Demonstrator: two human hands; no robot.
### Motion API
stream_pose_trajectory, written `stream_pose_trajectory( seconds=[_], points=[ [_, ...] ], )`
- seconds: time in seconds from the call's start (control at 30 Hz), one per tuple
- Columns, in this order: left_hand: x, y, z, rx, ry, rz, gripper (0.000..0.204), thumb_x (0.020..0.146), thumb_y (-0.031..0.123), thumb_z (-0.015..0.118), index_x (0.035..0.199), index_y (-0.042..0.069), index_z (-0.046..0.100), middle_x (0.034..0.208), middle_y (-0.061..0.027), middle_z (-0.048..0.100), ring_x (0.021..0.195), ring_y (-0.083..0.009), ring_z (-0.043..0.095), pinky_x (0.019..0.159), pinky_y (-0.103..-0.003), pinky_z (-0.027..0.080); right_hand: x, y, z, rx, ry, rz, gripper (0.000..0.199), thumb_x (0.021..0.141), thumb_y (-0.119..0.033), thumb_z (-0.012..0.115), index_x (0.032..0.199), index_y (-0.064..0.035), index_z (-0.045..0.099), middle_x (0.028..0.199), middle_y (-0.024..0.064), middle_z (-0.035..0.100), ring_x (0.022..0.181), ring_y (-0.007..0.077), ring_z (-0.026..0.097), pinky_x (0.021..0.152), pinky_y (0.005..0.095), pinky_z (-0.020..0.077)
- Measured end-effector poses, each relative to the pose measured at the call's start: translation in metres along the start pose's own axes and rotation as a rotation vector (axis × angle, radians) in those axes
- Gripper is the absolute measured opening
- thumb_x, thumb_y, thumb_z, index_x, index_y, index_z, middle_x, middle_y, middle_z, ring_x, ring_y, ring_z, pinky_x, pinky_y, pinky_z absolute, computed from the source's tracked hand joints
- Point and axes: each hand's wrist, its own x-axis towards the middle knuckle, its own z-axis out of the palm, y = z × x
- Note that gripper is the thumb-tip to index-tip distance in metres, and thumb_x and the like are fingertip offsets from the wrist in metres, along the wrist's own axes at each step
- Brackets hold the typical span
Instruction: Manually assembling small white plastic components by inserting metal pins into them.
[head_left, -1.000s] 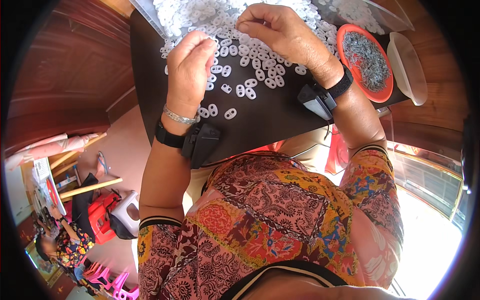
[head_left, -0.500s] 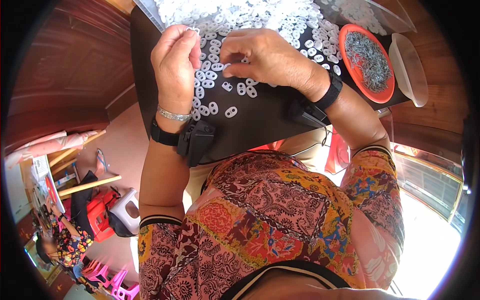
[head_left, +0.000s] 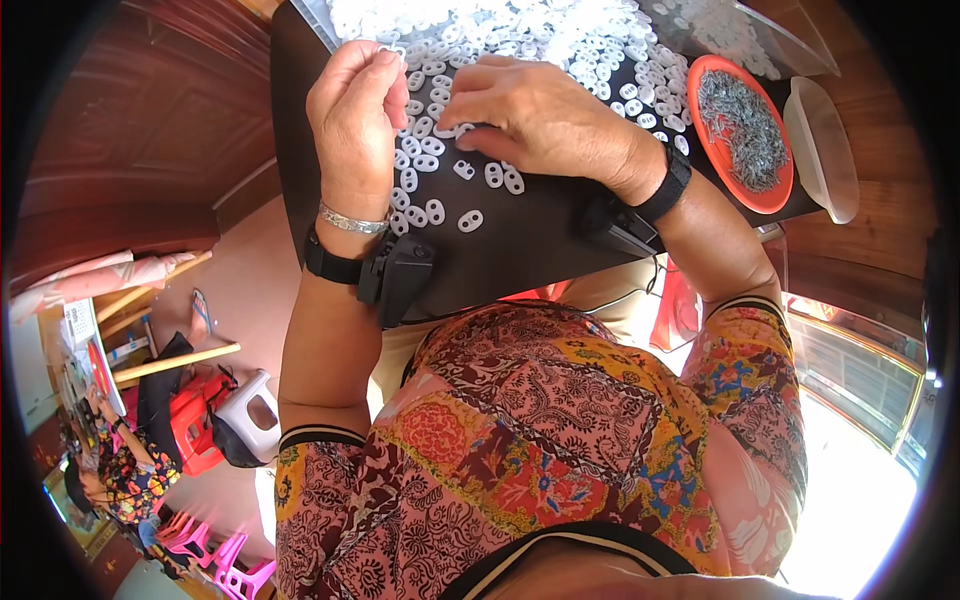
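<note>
Many small white oval plastic pieces with two holes lie on the dark tabletop (head_left: 530, 240), the nearest lone oval piece (head_left: 470, 221) close to me. My left hand (head_left: 355, 125) is closed in a pinch at the left. Between its thumb and finger shows the edge of a white two-holed piece (head_left: 397, 51). Over the loose ovals, my right hand (head_left: 550, 118) curls with thumb and fingertips brought together. A white oval piece (head_left: 463, 129) shows at those fingertips, mostly covered by them.
A dense heap of white ovals (head_left: 500, 30) fills the far side. At the right stand an orange plate (head_left: 703, 75) of thin metallic bits (head_left: 742, 130) and a pale empty plastic tub (head_left: 820, 150). Another person (head_left: 125, 480) sits at far left, near a grey stool (head_left: 250, 415).
The whole view has shifted slightly. My left hand keeps its pinch on the white piece. My right fingers have closed in a little over the loose ovals.
</note>
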Motion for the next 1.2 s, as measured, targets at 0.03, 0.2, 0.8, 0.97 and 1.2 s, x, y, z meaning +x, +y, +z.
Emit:
stream_pose_trajectory(
  seconds=[0.03, 0.2, 0.8, 0.97, 1.2],
  points=[
    [0.0, -0.001, 0.001, -0.001, 0.0, -0.003, 0.013, 0.087, 0.011, 0.053, 0.079, 0.001, 0.055, 0.061, -0.0001, 0.049, 0.051, -0.0056, 0.041, 0.046, -0.02, 0.033, 0.0, 0.002, 0.001, -0.043, 0.006, -0.001, 0.021, 0.072, -0.011, 0.07, 0.091, -0.0074, 0.064, 0.085, 0.0047, 0.056, 0.088, 0.026, 0.056, 0.075, 0.0371, 0.0483],
    [0.001, -0.003, 0.001, 0.025, 0.019, -0.032, 0.013, 0.086, 0.011, 0.053, 0.08, 0.0, 0.055, 0.06, -0.0001, 0.049, 0.05, -0.0056, 0.041, 0.046, -0.02, 0.032, -0.001, 0.001, 0.002, -0.087, -0.013, 0.029, 0.025, 0.072, -0.011, 0.07, 0.095, -0.0074, 0.063, 0.087, 0.0051, 0.057, 0.09, 0.0257, 0.056, 0.077, 0.0371, 0.0481],
    [0.0, -0.002, 0.003, 0.007, 0.027, -0.087, 0.015, 0.086, 0.013, 0.052, 0.078, 0.001, 0.055, 0.06, -0.0007, 0.051, 0.048, -0.0061, 0.041, 0.045, -0.019, 0.031, -0.003, 0.011, 0.003, -0.135, -0.065, 0.086, 0.017, 0.081, -0.007, 0.061, 0.098, -0.0035, 0.06, 0.089, 0.0086, 0.06, 0.086, 0.025, 0.059, 0.075, 0.0362, 0.0488],
    [-0.001, -0.001, 0.004, -0.123, -0.063, -0.134, 0.017, 0.087, 0.016, 0.048, 0.082, 0.001, 0.053, 0.062, -0.004, 0.051, 0.049, -0.0099, 0.044, 0.046, -0.022, 0.032, -0.003, 0.029, -0.008, 0.714, 0.162, 0.28, 0.018, 0.087, -0.007, 0.059, 0.105, -0.0028, 0.06, 0.09, 0.0021, 0.061, 0.078, 0.0112, 0.056, 0.07, 0.0266, 0.0468],
    [-0.011, -0.009, 0.016, -0.505, -0.23, -0.264, 0.016, 0.086, 0.019, 0.045, 0.079, 0.004, 0.048, 0.064, -0.0082, 0.049, 0.055, -0.0164, 0.047, 0.048, -0.026, 0.035, -0.001, 0.024, -0.01, 1.218, 0.155, 0.316, 0.017, 0.088, -0.007, 0.06, 0.104, -0.0034, 0.062, 0.085, -0.0013, 0.06, 0.073, 0.0055, 0.051, 0.067, 0.0211, 0.044]
  ],
)
